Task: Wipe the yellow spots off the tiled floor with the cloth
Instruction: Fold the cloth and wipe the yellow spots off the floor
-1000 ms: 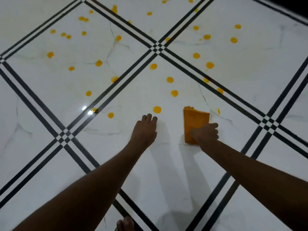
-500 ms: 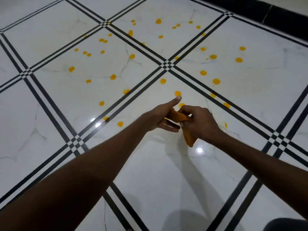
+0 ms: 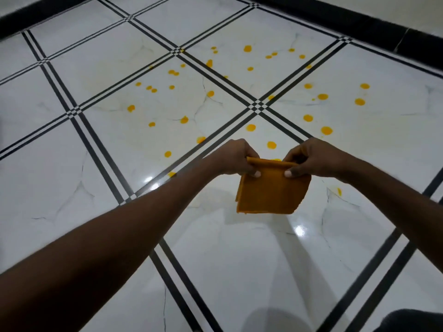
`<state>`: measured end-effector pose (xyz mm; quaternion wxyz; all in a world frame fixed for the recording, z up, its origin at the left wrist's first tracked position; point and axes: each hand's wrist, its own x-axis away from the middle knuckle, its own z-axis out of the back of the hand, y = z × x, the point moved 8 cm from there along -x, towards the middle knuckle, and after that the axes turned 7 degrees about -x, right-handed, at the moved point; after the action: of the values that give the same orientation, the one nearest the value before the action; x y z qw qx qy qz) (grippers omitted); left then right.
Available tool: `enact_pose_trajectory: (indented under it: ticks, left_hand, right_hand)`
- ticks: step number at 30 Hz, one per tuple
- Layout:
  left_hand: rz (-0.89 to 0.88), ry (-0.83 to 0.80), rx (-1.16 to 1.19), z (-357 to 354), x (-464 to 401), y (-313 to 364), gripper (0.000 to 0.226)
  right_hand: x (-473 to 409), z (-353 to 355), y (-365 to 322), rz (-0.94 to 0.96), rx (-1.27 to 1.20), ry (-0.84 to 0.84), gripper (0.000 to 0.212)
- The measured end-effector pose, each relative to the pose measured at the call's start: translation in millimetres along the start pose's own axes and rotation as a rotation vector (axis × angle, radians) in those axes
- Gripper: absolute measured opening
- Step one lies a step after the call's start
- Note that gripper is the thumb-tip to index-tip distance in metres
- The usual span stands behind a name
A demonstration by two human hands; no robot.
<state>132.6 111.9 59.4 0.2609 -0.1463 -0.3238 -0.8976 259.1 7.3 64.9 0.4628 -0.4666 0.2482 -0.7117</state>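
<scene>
An orange folded cloth [image 3: 271, 190] hangs in the air above the white tiled floor [image 3: 239, 259]. My left hand [image 3: 236, 158] pinches its top left corner and my right hand [image 3: 311, 159] pinches its top right corner. Several yellow spots [image 3: 271, 145] are scattered over the tiles beyond my hands, the nearest just past the cloth's top edge. More spots [image 3: 184, 120] lie on the tile to the far left and others [image 3: 322, 96] to the far right.
Black double lines [image 3: 103, 149] cross the floor in a diagonal grid. A dark skirting [image 3: 359, 22] runs along the far edge of the floor. A dark shape [image 3: 412, 321] shows at the bottom right corner.
The cloth came up off the floor. My left hand left the tile and joined the right on it; both now hold it spread out by its top edge.
</scene>
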Motion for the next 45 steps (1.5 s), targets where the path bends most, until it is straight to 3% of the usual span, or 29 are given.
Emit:
enact_pose_trajectory:
  ticks: [3,7,10,12,14,16,19,22,26,30,34,36,38,41,43,45]
  left_hand:
    - [0.004,0.124,-0.045,8.7,-5.7,1.9,0.023]
    - [-0.003,0.400,-0.138,32.3,-8.4,7.3,0.022]
    - [0.049,0.515,-0.164,9.2,-9.1,-5.1,0.027]
    - [0.095,0.437,-0.228,-34.8,-10.9,-20.8,0.035]
    - [0.161,0.291,-0.255,-82.4,-8.0,-45.4,0.041]
    - [0.244,0.281,-0.272,-105.0,-2.8,-72.9,0.040]
    - [0.327,0.326,-0.366,-103.5,-2.2,-101.4,0.040]
    - [0.394,0.199,-0.395,-115.5,-5.0,-118.8,0.067]
    - [0.406,0.066,-0.413,-139.9,-6.1,-131.7,0.090]
    - [0.349,0.032,-0.448,-135.2,-4.8,-141.0,0.101]
    - [0.317,0.037,-0.459,-135.3,-2.3,-144.6,0.106]
    - [0.305,0.041,-0.447,-134.5,-2.8,-145.7,0.108]
    - [0.301,0.067,-0.425,-132.4,-2.2,-145.1,0.109]
    - [0.309,0.111,-0.412,-135.7,-2.6,-142.0,0.109]
    - [0.322,0.114,-0.423,-139.2,-3.0,-141.5,0.110]
    - [0.330,0.097,-0.441,-137.7,-3.0,-143.5,0.111]
  right_hand:
    - [-4.8,11.8,-1.2,0.040,0.120,0.068,0.010]
    - [-8.2,35.9,-14.1,0.158,0.280,0.373,0.024]
    - [-6.8,17.1,3.0,0.216,0.368,0.480,0.023]
    - [-12.0,-12.6,34.8,0.189,0.485,0.421,0.022]
    - [-17.6,-50.6,74.9,0.046,0.622,0.216,0.021]
    - [-19.5,-74.4,102.6,-0.031,0.691,0.100,0.019]
    - [-31.3,-66.6,109.8,0.025,0.604,0.299,0.028]
    - [-57.1,-52.5,104.2,0.109,0.583,0.530,0.053]
    - [-94.7,-95.2,118.5,0.050,0.680,0.370,0.078]
    - [-79.2,-143.4,128.9,0.118,0.769,0.354,0.081]
    - [-79.1,-149.2,128.5,0.314,0.825,0.237,0.080]
    - [-98.6,-110.0,137.7,0.247,0.802,0.325,0.078]
    - [-106.1,-59.9,159.0,0.018,0.707,0.477,0.080]
    - [-83.2,-65.5,159.0,-0.116,0.640,0.616,0.080]
    - [-78.3,-110.1,137.8,-0.009,0.661,0.554,0.079]
    - [-104.5,-131.8,114.1,0.220,0.746,0.377,0.078]
